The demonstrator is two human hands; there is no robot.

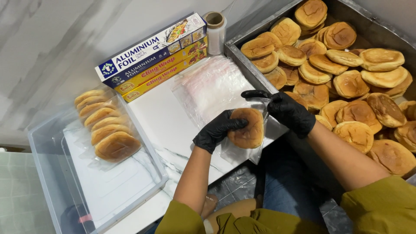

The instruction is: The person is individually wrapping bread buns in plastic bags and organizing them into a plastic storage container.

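Hands [255,119] bagging bun [248,128]; bun tray [236,52] right, bin [43,173] left.

2 gloved hands, left [216,130] and right [289,112]. 1 bun [247,128] going into 1 clear bag [242,151]. 7 bagged buns [106,123] in 1 plastic bin [47,182]. 1 metal tray [242,58] holds roughly 30 loose buns [346,82]; exact number unclear. 3 wrap boxes [151,54], 1 film roll [215,32], 1 bag stack [208,86].

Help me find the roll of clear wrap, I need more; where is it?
In the head view, the roll of clear wrap stands upright at top centre, between the stacked foil and wrap boxes on its left and the metal tray of buns on its right.
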